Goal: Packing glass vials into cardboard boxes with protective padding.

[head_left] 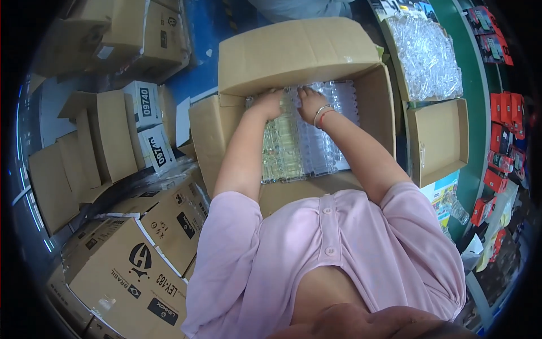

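Note:
Both my arms reach into a deep open cardboard box (pixel 293 48). Rows of clear, ridged plastic pieces (pixel 323 155) are packed inside it, the left rows looking yellowish; their exact kind is hard to make out. My left hand (pixel 270 105) lies on the far left end of the rows, fingers stretched out and partly hidden. Just right of it, my right hand (pixel 311 104), with bangles at the wrist, rests on the middle rows with its fingers apart. Neither hand visibly grips a piece.
On the right, a cardboard tray (pixel 424 62) heaped with clear plastic pieces stands on a green-edged bench beside a shallow cardboard tray (pixel 443 141). Red packages (pixel 499 138) hang farther right. Opened cartons (pixel 84 147), white boxes (pixel 158 148) and large printed cartons (pixel 132 268) crowd the left.

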The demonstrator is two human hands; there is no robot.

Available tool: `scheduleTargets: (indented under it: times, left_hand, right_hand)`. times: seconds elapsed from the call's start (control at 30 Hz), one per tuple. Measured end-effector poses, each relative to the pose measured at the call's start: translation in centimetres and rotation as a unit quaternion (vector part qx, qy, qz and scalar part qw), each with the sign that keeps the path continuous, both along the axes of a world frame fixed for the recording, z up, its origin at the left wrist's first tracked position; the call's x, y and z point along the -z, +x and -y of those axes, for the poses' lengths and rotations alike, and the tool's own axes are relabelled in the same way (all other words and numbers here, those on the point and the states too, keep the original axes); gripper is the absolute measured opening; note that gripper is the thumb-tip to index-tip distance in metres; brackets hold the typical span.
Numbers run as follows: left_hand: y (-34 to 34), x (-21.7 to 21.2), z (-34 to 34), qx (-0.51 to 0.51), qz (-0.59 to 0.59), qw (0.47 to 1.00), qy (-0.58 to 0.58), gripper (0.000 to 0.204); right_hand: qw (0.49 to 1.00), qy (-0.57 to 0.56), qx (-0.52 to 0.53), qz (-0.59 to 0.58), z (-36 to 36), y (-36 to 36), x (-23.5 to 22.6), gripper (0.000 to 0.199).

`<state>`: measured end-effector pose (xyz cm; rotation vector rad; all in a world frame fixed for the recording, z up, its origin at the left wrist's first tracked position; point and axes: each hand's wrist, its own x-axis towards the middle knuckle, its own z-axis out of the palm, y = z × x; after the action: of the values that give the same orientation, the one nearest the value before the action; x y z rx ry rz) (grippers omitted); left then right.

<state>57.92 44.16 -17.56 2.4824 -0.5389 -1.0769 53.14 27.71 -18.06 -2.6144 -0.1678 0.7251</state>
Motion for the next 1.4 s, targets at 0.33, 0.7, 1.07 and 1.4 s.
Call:
scheduleTargets:
  times: [0.33,0.7,1.07,1.4]
  left_hand:
    - [-2.0,1.8,0.4,0.074,0.11,0.99,0.036,0.069]
    - [-2.4,0.9,2.2,0.158,-0.024,0.986,0.053,0.051]
    - [-9.2,0.6,3.0,0.268,-0.115,0.948,0.129,0.039]
    - [-11.9,2.8,1.5,0.195,-0.339,0.92,-0.035,0.062]
  right_hand:
    - [0.987,-0.099,-0.096,0.079,0.9,-0.3,1.5,0.03]
    - [0.991,-0.062,-0.114,0.029,2.3,-4.0,0.3,0.026]
    - [0.942,-0.034,-0.1,-0.32,2.6,-9.1,-2.9,0.032]
    - [0.915,0.135,-0.218,-0.311,1.3,-13.2,0.8,0.036]
